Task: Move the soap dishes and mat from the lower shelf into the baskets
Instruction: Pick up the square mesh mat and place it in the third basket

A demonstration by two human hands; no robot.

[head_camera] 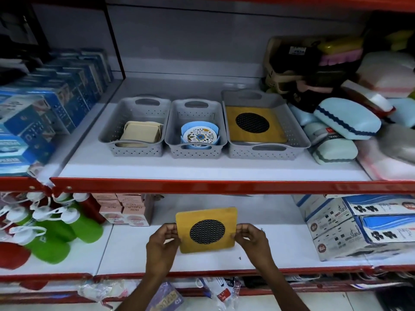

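Nearly done: my left hand (162,240) and right hand (251,237) clamp yellow mat (206,230) by side edges above lower shelf (280,250). Grey baskets (268,140) up ahead already hold mat, soap dishes (198,136). Remaining: drop this one in.

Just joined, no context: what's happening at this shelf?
A person is sorting shop stock into three grey baskets on the upper shelf. Both hands, left and right, hold a yellow mat with a dark round mesh centre by its side edges, at the lower shelf. The right basket already holds a matching mat. The middle basket holds blue and floral round dishes, and the left basket a stack of beige square ones.
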